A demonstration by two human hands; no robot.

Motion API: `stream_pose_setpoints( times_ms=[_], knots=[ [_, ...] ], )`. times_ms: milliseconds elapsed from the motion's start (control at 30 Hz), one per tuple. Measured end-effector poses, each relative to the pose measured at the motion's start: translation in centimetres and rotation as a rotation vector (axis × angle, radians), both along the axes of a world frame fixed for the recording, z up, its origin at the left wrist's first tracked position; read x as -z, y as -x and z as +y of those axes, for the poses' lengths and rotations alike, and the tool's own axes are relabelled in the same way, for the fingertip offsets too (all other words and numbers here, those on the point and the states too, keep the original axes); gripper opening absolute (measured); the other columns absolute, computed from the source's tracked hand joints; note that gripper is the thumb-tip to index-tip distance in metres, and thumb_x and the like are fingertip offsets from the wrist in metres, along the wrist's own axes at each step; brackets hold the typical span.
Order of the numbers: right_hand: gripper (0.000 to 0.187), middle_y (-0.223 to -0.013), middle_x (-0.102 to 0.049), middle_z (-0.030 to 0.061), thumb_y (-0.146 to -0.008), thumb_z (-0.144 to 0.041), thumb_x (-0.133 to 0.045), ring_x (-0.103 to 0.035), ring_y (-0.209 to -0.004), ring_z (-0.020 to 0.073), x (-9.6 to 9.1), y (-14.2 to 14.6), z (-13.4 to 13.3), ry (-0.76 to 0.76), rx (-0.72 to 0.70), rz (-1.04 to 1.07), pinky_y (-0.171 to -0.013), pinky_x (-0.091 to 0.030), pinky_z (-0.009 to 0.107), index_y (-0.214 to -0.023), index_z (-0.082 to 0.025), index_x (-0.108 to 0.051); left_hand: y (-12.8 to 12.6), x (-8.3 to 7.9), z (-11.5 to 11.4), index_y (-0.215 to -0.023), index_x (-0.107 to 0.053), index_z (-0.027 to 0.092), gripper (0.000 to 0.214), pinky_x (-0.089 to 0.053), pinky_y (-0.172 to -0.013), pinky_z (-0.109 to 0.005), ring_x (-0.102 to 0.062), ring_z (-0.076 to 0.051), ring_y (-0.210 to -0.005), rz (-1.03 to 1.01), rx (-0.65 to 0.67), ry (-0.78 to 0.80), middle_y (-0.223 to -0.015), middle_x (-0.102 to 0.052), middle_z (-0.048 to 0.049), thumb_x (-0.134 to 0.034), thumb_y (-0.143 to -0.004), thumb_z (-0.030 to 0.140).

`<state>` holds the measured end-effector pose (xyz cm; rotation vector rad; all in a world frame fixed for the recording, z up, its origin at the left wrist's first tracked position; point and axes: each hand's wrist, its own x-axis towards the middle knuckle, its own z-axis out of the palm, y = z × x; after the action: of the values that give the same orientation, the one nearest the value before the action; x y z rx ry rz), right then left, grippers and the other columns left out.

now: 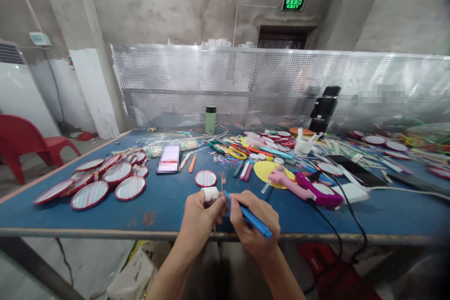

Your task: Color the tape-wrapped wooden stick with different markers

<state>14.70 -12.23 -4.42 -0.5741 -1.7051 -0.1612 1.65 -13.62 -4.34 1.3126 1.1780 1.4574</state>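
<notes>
My left hand (202, 215) is closed near the table's front edge, pinching a narrow wooden craft stick (223, 179) that points away from me. A white cylindrical piece (211, 193) sits at its thumb and fingers; whether it is worn or held I cannot tell. In my right hand (256, 220) is a blue marker pen (258, 224), its tip touching or very close to the stick. Just beyond my hands lies a small round disc with a red rim (206, 178). An orange marker (192, 163) and several other markers (243, 171) lie farther off.
Red-rimmed discs (90, 195) pile up at the left, near a phone (169, 158). To the right are a yellow disc (262, 172), a pink glue gun (291, 183) and a purple device (318, 191) with trailing cables. A green bottle (210, 119) stands before the perforated metal screen (183, 70).
</notes>
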Motion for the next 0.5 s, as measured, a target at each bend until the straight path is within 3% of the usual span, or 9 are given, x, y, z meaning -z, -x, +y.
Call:
stream_pose_setpoints(
  times_ms=[500],
  knots=[
    [0.010,-0.067,-0.064,0.0006,-0.082,-0.007,-0.059,-0.060,-0.059,0.0110,0.09,0.13,-0.01,-0.003,-0.003,0.022,-0.060,-0.048,0.022,-0.085,-0.016,-0.063,0.04,-0.01,0.04,-0.065,-0.062,0.013,0.026,-0.031,-0.036,-0.016,-0.042,-0.007,-0.036,0.002,0.001,-0.001,-0.045,-0.052,0.0030,-0.064,-0.078,0.035]
  ],
)
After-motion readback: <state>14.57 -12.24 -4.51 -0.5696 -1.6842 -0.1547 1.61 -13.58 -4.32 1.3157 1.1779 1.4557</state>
